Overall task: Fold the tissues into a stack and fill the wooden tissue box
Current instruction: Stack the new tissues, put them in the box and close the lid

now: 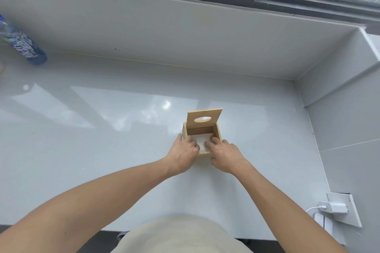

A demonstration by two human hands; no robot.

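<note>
A small wooden tissue box (pixel 218 132) stands on the white counter, its top uncovered. Its lid (pixel 213 114), with an oval slot, leans upright against the box's far side. A white stack of tissues (pixel 202 139) lies inside the box. My left hand (pixel 184 155) reaches in from the near left, fingers pressing on the tissues, thumb outside the left wall. My right hand (pixel 225 153) reaches in from the near right, fingertips on the tissues too. The hands hide the box's near wall in part.
A blue-labelled plastic bottle (pixel 24 44) lies at the far left of the counter (pixel 102 129). A wall socket with a white charger (pixel 335 208) is at the right, by the grey side wall. A window runs along the back.
</note>
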